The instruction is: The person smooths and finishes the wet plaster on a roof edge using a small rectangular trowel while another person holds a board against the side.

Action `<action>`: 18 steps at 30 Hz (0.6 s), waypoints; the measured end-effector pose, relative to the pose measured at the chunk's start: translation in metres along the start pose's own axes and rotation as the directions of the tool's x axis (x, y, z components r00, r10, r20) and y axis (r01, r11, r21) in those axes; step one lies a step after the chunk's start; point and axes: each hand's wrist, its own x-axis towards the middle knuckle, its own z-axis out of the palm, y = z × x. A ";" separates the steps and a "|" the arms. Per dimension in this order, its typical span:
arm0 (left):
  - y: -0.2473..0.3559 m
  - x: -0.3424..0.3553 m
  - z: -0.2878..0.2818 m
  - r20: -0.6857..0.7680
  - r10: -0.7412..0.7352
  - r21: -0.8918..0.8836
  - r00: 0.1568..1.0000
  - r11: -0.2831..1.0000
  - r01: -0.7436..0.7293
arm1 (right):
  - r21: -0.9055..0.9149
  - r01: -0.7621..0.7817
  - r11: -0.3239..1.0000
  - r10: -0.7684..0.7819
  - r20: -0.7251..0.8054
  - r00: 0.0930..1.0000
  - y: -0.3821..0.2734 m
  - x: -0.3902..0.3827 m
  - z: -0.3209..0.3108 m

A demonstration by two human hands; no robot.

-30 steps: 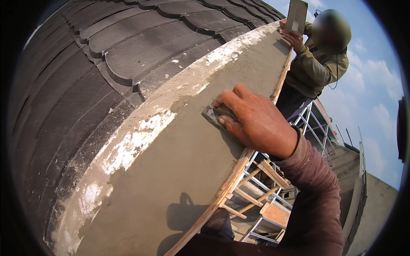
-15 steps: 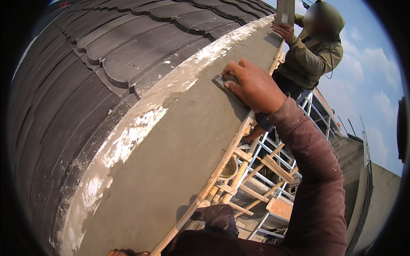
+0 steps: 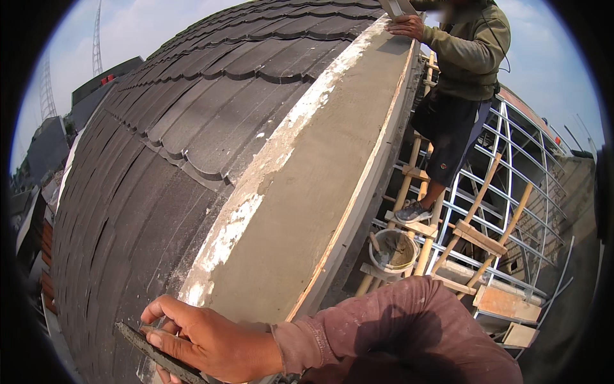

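My right hand (image 3: pixel 214 342), its arm in a dusty maroon sleeve, grips a cement-caked plastering float (image 3: pixel 150 349) at the lower left. The float is tilted, nearly edge-on, its fingers wrapped at the upper side. Below it a fingertip or two (image 3: pixel 167 376) show, likely of my left hand; the rest is hidden. Beyond the hand runs a band of smooth grey mortar (image 3: pixel 307 192), with a rough whitish strip (image 3: pixel 233 227) along its left side. A wooden batten (image 3: pixel 358 205) edges its right side.
Dark roof tiles (image 3: pixel 211 121) slope on the left. At the far end a co-worker (image 3: pixel 470 51) in an olive top holds a metal straightedge (image 3: pixel 398 8). To the right, below the edge, are a mortar bucket (image 3: pixel 393 249), wooden scaffold poles (image 3: pixel 473 211) and metal framing (image 3: pixel 505 147).
My right hand has left the far part of the mortar and come back to the lower left with the float, now tilted up. The view has shifted, showing the bucket and more roof.
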 end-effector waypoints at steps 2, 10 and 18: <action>-0.015 -0.004 -0.002 -0.046 -0.077 0.012 0.996 0.997 0.077 | 0.135 -0.095 0.986 0.098 -0.022 0.995 0.048 0.009 0.026; -0.018 0.019 -0.015 0.650 -0.187 -0.514 0.736 0.605 0.608 | 0.600 -0.281 0.749 0.373 -0.032 0.927 0.063 -0.031 0.052; -0.036 0.015 -0.014 0.464 -0.137 -0.806 0.875 0.344 0.481 | 0.132 -0.088 0.987 0.107 -0.139 0.985 0.007 -0.084 0.017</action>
